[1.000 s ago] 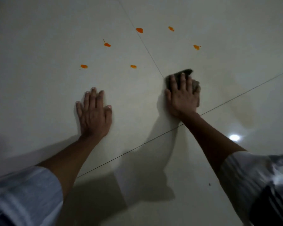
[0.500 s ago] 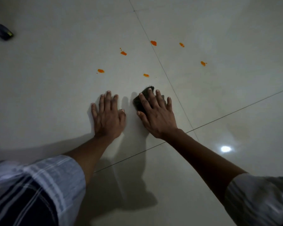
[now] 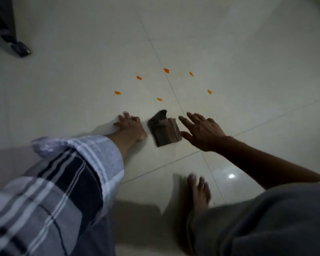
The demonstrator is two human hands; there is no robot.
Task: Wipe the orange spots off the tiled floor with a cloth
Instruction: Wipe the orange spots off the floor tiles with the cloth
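Head view, looking down at a pale tiled floor (image 3: 229, 52), dark grout lines crossing near the middle. Left hand (image 3: 130, 126) planted flat on the tile, fingers straight and pointing far, holding nothing; plaid sleeve (image 3: 67, 174) bunched along the forearm, blurred at the near edge. Just right of it, a folded dark cloth (image 3: 163, 131) lying loose on the floor, one corner curling up at its far end. Right hand (image 3: 201, 129) hovering just right of the cloth, fingers spread and relaxed, gripping nothing; thumb close to the cloth's right edge, contact hard to judge. So, both hands apart and unclenched, cloth between them, held by neither.

Farther out, six orange spots (image 3: 166, 70) scattered across two tiles, all beyond the cloth: one (image 3: 117, 92) far left, one (image 3: 159, 99) nearest the cloth, one (image 3: 139, 77) with tiny flecks beside it, two more (image 3: 191, 74) (image 3: 209, 92) right of the grout line. Bare foot (image 3: 199, 193) on the tile at the near side, blurred. Bright light reflection (image 3: 231, 176) near right. Dark object (image 3: 20, 49) far left, too dim to identify.
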